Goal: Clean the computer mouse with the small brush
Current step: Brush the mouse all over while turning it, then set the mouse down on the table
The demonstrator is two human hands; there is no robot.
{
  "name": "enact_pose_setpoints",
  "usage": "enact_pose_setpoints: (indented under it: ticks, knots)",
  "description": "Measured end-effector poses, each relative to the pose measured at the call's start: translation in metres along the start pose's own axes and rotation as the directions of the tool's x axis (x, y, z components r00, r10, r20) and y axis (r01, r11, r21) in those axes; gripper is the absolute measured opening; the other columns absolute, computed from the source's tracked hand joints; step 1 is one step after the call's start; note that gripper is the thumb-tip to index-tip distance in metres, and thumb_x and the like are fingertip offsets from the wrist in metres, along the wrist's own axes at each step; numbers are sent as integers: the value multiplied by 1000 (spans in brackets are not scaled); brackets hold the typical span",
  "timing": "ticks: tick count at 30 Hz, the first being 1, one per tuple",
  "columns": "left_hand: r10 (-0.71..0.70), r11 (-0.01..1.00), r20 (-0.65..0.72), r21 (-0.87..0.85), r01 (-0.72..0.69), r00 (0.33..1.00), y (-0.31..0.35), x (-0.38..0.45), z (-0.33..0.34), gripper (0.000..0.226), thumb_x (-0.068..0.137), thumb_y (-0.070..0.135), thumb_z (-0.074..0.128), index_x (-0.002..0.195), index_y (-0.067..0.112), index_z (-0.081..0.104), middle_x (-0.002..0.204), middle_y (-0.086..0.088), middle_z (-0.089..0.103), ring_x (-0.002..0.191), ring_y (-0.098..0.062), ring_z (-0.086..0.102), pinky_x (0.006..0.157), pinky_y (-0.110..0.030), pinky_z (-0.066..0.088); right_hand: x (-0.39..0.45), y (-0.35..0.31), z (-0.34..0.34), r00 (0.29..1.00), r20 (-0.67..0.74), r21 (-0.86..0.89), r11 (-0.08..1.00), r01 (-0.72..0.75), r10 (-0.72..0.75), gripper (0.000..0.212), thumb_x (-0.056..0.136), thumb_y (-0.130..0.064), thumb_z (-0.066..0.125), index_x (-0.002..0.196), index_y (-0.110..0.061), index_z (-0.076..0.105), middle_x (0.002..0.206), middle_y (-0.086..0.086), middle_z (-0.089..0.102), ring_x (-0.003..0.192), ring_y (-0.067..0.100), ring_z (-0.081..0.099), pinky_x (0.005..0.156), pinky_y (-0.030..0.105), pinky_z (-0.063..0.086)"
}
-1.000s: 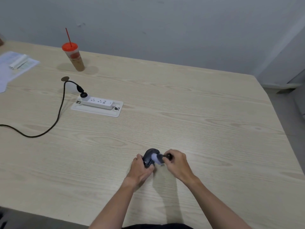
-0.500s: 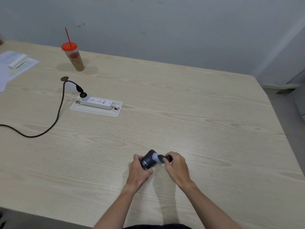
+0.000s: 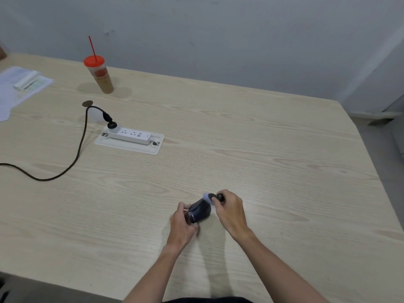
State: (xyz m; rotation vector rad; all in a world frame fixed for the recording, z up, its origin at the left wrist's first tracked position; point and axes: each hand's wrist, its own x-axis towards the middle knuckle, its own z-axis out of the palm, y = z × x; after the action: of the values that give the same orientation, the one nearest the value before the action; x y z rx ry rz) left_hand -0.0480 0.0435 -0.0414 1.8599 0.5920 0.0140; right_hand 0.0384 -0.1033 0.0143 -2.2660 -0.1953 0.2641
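We are gripping the dark computer mouse (image 3: 200,212) in our left hand (image 3: 182,224), tilted just off the table (image 3: 284,171). Our right hand (image 3: 229,209) is pinching the small brush (image 3: 211,197), bristles seemingly touching its front. Light, rigid, slick shell; sides are offering the surest hold.

Dark computer mouse (image 3: 200,212) tilted above the table, small brush (image 3: 211,197) (pale bristles) at its far end

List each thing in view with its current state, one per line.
Left hand: gripping the mouse.
Right hand: gripping the brush.
Mouse: tilted up.
Brush: bristles at the mouse's far end.
Cup: upright, lidded, straw in.
Power strip: one plug in.
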Motion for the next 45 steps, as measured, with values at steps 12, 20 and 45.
enact_pose_setpoints:
  ticks: [12,20,45]
  knots:
    - [96,988,82,110,-105,992,-9,4,-5,46,76,-10,63,94,31,53,92,5,67,83,-21,65,71,-45,57,18,-19,0,999,9,-104,994,-44,45,22,91,-28,61,76,-12,58,73,-2,61,67,17,56,59,32,43]
    - [121,983,92,124,-132,988,-8,5,-5,46,77,-8,66,94,33,52,95,8,66,84,-17,63,71,-41,56,27,-18,-3,998,60,-270,963,-7,24,20,95,-23,58,80,-11,56,79,2,62,71,21,57,61,33,43]
    - [-254,919,-24,306,249,967,29,6,12,51,68,37,81,97,7,54,91,-6,63,80,-23,64,62,-29,47,-25,27,15,908,-37,72,908,-414,417,18,95,-24,58,90,-8,53,81,2,58,65,11,51,52,28,38]
